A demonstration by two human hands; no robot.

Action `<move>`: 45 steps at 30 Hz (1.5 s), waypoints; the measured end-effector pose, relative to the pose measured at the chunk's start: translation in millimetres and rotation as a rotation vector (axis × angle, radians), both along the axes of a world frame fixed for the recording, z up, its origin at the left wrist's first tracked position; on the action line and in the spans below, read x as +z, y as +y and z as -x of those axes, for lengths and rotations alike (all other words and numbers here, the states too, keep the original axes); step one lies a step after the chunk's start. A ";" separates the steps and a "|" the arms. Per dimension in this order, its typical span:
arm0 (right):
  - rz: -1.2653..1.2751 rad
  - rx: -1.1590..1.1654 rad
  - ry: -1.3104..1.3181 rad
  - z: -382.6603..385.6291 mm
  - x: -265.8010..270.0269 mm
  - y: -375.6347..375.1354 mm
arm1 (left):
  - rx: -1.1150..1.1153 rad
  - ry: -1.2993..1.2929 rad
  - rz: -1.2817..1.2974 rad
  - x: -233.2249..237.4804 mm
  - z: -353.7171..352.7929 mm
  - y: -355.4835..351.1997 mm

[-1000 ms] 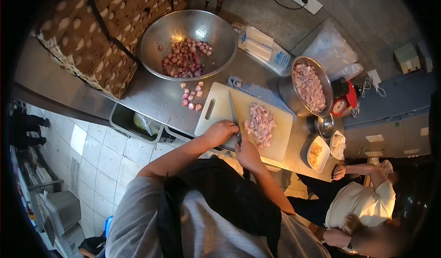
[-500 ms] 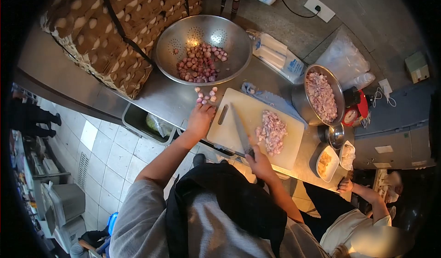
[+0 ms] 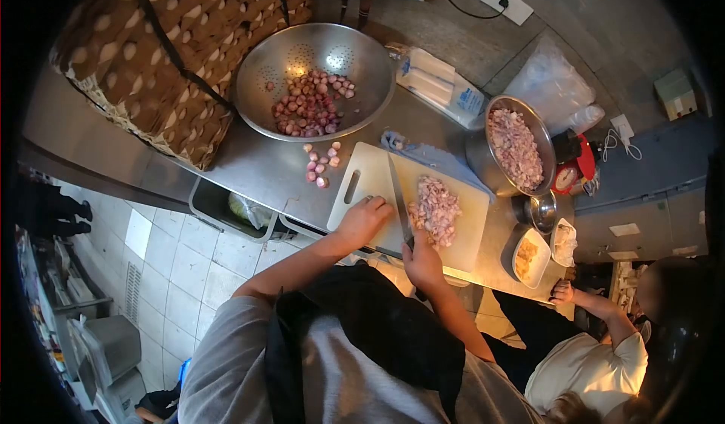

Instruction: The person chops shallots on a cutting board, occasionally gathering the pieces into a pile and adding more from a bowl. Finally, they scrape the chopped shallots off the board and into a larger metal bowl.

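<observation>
My right hand (image 3: 424,264) grips the handle of a kitchen knife (image 3: 400,194), its blade pointing away from me over a white cutting board (image 3: 472,231). A heap of chopped shallots (image 3: 436,209) lies on the board to the right of the blade. On the board's left part rests my left hand (image 3: 366,222), left of the knife, fingers curled down; whatever they may hold is hidden. Several whole peeled shallots (image 3: 322,164) sit on the steel counter beyond that hand. More fill the bottom of a large steel colander (image 3: 260,118) behind them.
A steel bowl of chopped shallots (image 3: 516,148) stands right of the board, near a blue cloth (image 3: 430,154). White containers (image 3: 538,273) and a red scale (image 3: 566,176) are farther right. Stacked egg trays (image 3: 143,69) stand left. A co-worker's hand (image 3: 563,292) touches the counter's right end.
My left hand has moved right, from beside the loose shallots onto the board. The knife stays in my right hand, its blade now more upright in view. The whole view has shifted slightly.
</observation>
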State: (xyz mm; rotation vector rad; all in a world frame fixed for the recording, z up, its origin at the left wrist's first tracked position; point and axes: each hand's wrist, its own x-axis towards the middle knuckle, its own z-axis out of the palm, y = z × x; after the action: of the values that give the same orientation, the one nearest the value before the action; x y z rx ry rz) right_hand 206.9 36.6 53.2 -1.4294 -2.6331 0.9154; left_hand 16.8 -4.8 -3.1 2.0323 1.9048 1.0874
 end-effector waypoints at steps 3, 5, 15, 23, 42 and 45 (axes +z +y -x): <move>0.011 -0.004 -0.024 4.5 -3.7 -1.6 | -0.069 -0.130 -0.049 -3.3 -5.1 2.4; 0.021 0.007 -0.055 12.5 6.7 3.5 | -0.115 -0.201 -0.014 -1.7 -4.0 1.2; 0.033 0.052 -0.099 21.5 14.3 2.8 | -0.106 -0.219 0.013 1.4 -3.0 3.3; 0.103 0.048 -0.115 24.4 18.0 6.3 | -0.105 -0.201 -0.018 -3.1 -3.3 2.5; 0.218 -0.123 0.049 -2.2 35.8 19.7 | -0.093 -0.266 0.054 3.1 -5.3 2.4; 0.159 -0.116 0.109 -13.7 30.3 19.5 | -0.104 -0.212 0.014 7.2 -5.4 5.3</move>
State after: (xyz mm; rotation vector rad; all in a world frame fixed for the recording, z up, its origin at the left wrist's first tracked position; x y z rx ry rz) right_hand 220.5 56.1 83.4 -1.4997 -2.4194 1.1764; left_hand 22.2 0.6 4.1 1.8990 1.6807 1.2064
